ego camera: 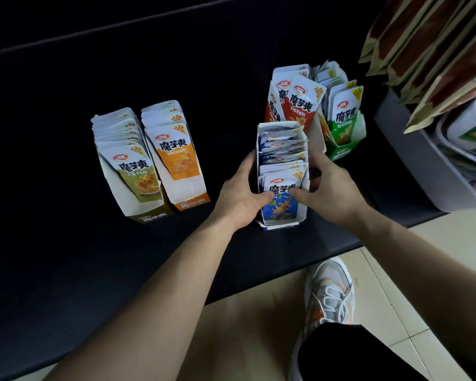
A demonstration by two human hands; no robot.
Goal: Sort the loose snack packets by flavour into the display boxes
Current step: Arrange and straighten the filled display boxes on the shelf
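A blue display box (282,224) full of blue snack packets (281,207) stands on the black surface, near its front edge. My left hand (241,195) wraps the box's left side, thumb on the front packet. My right hand (331,188) wraps the right side, thumb also on that front packet. Behind it stand a red box (293,105) and a green box (344,130), both filled. To the left, an olive-green box (134,171) and an orange box (176,158) stand side by side, filled with packets. No loose packets are visible.
The black surface (66,243) ends at a front edge over a tiled floor, where a grey sneaker (329,295) shows. At the right, a grey bin (429,166) holds packaged goods, with brown bags (423,50) hanging above it.
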